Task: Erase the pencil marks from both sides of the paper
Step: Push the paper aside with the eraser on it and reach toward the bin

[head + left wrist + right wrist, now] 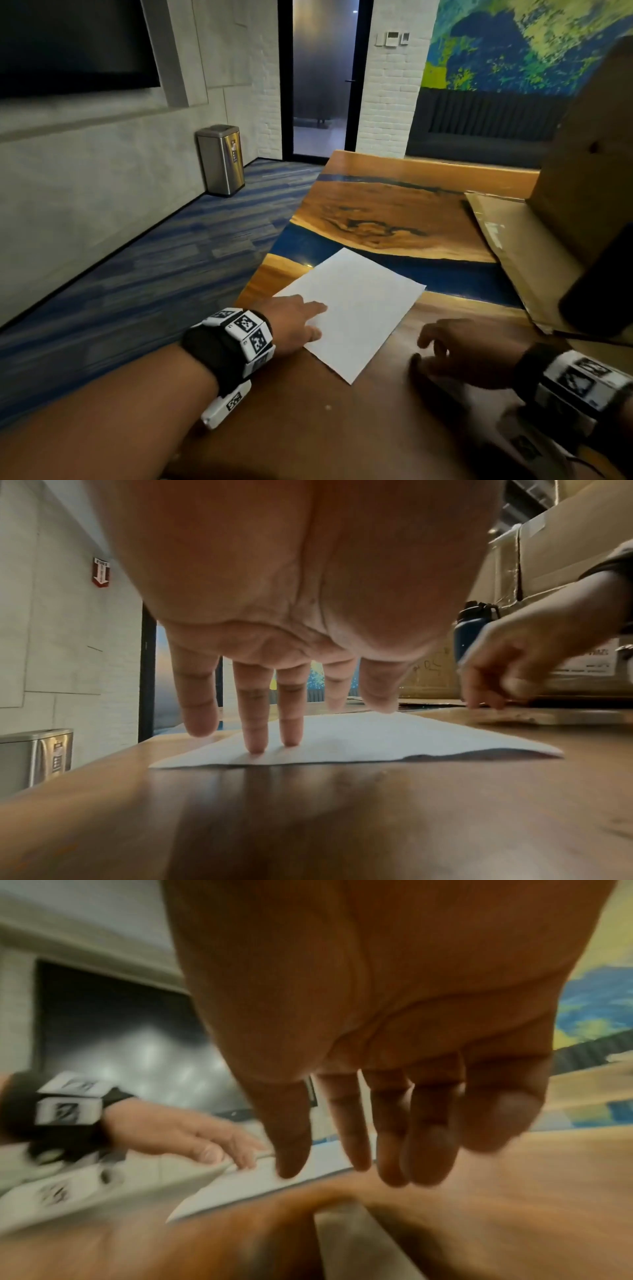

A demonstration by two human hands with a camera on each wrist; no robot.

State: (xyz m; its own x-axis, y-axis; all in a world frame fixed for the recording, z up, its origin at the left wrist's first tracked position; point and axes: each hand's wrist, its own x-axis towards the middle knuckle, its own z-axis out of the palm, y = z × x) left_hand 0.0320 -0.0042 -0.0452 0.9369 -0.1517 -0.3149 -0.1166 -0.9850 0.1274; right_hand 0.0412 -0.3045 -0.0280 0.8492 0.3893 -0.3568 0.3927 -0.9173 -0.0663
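Lying at centre frame on the table [308, 428], long axis running toward the upper left, the paper [359, 308] is being pinned by the left hand's [291, 325] straight fingers [255, 723], while the empty, loosely open right hand [459, 353] is hovering just right of it.

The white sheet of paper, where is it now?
In the head view, the white sheet of paper lies on the wooden table, under the left hand's fingertips, left of the right hand.

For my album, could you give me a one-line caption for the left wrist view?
Left hand presses straight fingers onto a white paper on the wooden table.
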